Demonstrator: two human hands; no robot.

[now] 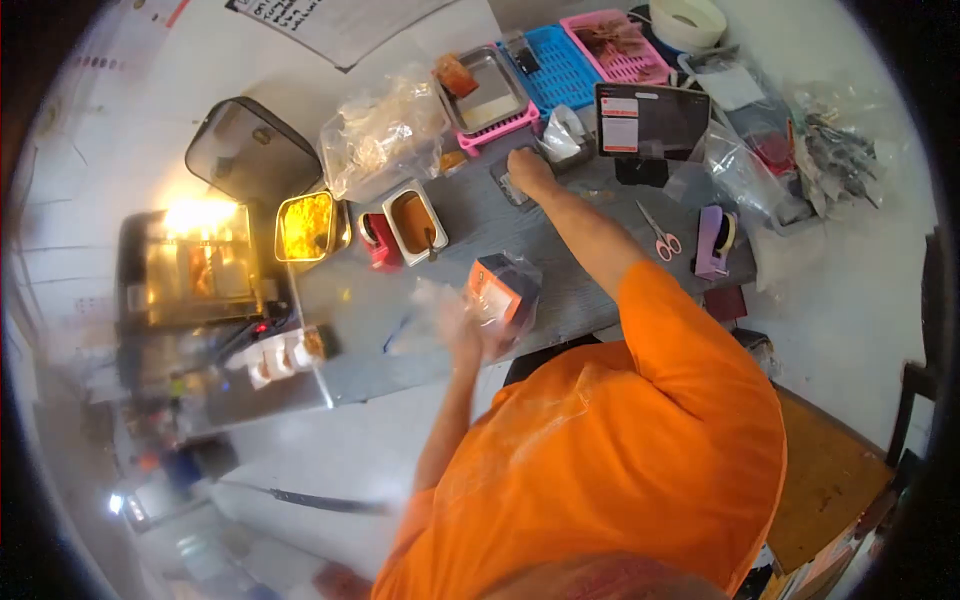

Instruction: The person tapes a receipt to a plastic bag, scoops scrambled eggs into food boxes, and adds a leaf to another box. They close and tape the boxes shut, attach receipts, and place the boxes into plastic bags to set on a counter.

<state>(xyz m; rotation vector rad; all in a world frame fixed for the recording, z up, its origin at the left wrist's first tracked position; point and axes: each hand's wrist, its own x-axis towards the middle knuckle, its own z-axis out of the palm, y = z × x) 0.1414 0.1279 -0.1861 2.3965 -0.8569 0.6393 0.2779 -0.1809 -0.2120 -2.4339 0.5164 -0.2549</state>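
Observation:
My left hand (464,332), smeared by motion, grips a clear plastic bag (526,277) near the table's front edge. Inside the bag sits an orange and black box (495,292). My right hand (529,172) stretches to the back of the table, its fingers closed at a small grey see-through container (512,188). What those fingers hold, if anything, is hidden. Just beyond it, white tissue-like material (566,132) stands in a dark holder.
Scissors (661,236), a purple tape dispenser (713,243) and a tablet (652,122) are on the right. Leftward are a sauce tub (412,225), a red tape dispenser (379,241), a tray of yellow food (306,228) and a lit warmer (200,262). Baskets (556,68) line the back.

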